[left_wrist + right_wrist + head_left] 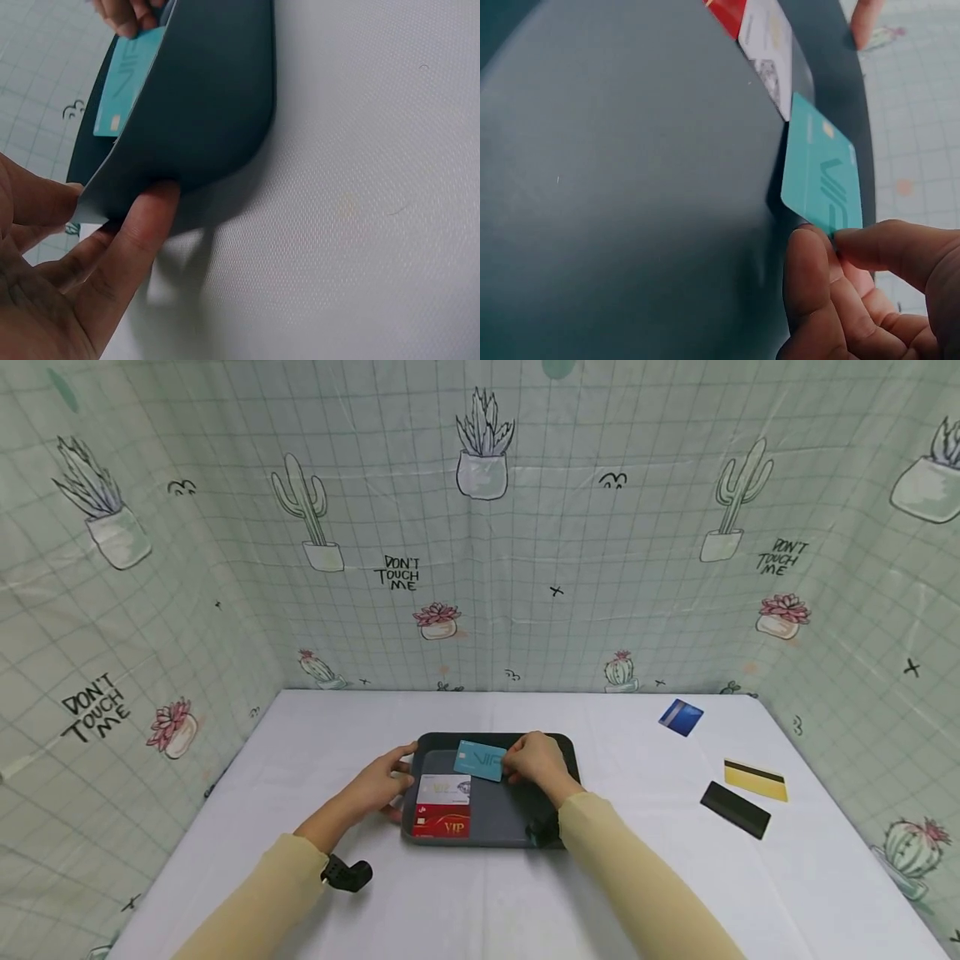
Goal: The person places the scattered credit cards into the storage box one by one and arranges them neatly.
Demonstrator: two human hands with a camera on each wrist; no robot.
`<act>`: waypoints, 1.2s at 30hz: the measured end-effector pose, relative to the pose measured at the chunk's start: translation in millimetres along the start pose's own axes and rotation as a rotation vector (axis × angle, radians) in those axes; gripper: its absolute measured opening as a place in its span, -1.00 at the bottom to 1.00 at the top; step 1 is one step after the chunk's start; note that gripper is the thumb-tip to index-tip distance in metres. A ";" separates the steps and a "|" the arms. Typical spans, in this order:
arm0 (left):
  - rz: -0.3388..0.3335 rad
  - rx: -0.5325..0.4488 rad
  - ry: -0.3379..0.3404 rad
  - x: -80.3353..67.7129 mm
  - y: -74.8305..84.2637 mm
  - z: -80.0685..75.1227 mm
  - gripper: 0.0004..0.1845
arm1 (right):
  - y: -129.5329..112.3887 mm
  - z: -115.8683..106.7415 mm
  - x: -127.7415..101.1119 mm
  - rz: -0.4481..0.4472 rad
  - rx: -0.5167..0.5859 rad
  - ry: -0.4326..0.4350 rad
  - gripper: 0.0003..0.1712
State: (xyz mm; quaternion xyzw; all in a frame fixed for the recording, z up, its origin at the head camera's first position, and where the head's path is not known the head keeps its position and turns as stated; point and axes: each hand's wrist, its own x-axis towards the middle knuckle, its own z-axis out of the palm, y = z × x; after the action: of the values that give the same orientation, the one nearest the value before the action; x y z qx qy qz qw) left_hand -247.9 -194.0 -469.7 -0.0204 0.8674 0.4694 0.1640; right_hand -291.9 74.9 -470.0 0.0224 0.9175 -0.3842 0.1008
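A dark grey tray (517, 814) lies on the white table. In it lie a white VIP card (444, 789) and a red VIP card (441, 821) at the left side. My right hand (534, 762) pinches a teal card (481, 760) by its right edge, just above the tray's far part; the teal card (823, 171) shows between thumb and fingers (810, 285). My left hand (384, 782) grips the tray's left rim (112, 196), thumb and fingers (142, 240) on the edge.
To the right on the table lie a blue card (681, 717), a yellow card with a dark stripe (755, 779) and a black card (735, 809). Cactus-print cloth walls enclose the table on three sides.
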 end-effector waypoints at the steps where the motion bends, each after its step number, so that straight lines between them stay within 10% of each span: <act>1: 0.000 0.003 0.001 0.0 0.3 -0.3 -0.31 | -0.5 1.0 1.4 0.008 -0.001 0.001 -0.84; 13: -0.008 0.017 0.003 5.9 -1.4 4.1 -0.31 | 4.4 7.7 4.6 0.017 0.201 -0.021 -0.76; 23: -0.020 0.012 0.008 2.0 -2.1 -3.7 -0.31 | -17.3 7.2 -12.8 -0.517 -0.458 -0.228 -0.64; 36: -0.013 0.006 -0.001 2.6 -3.1 -0.6 -0.32 | -28.6 19.0 -22.3 -0.447 -0.634 -0.283 -0.55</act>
State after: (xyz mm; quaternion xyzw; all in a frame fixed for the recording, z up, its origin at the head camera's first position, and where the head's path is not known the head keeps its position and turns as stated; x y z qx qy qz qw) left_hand -249.9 -195.9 -472.6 -0.0251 0.8685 0.4658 0.1677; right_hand -270.3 42.0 -458.5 -0.2627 0.9497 -0.0943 0.1418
